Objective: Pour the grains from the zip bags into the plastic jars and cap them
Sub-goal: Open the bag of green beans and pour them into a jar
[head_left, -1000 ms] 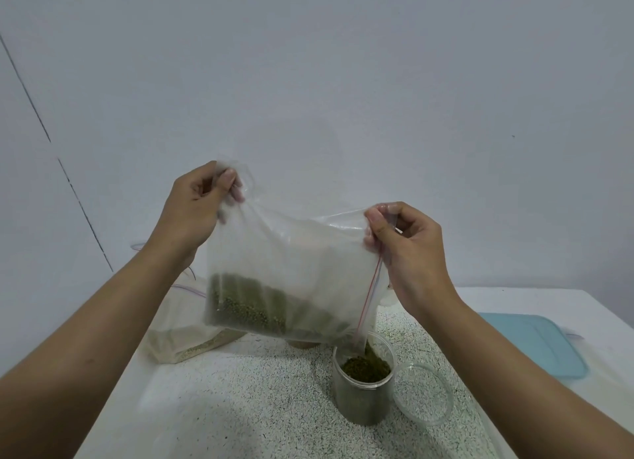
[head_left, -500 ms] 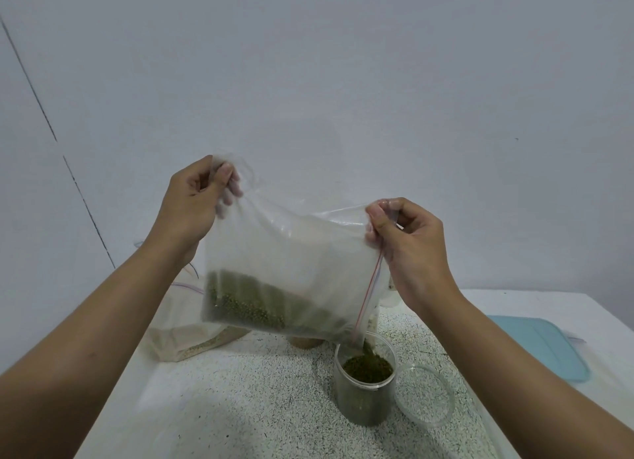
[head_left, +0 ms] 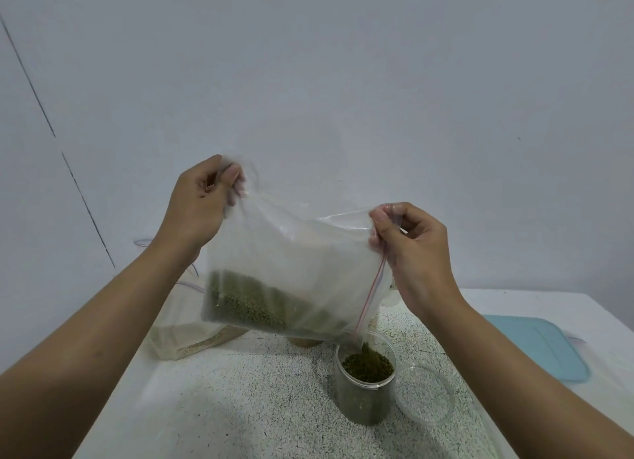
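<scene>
A clear zip bag (head_left: 291, 269) with green grains along its lower edge hangs tilted over the table. My left hand (head_left: 200, 204) pinches its upper left corner. My right hand (head_left: 408, 249) pinches the zip edge at the upper right. The bag's lower right corner points into an open clear plastic jar (head_left: 365, 390), nearly full of green grains, and grains fall into it. A clear round lid (head_left: 423, 395) lies flat right beside the jar.
Another zip bag with pale grains (head_left: 182, 335) lies behind on the left. A second jar (head_left: 303, 341) is mostly hidden behind the held bag. A light blue lid (head_left: 535, 348) lies at the right on the speckled table (head_left: 240, 400). A plain wall stands close behind.
Both hands have lifted the bag slightly. The grain level in the jar has risen a little.
</scene>
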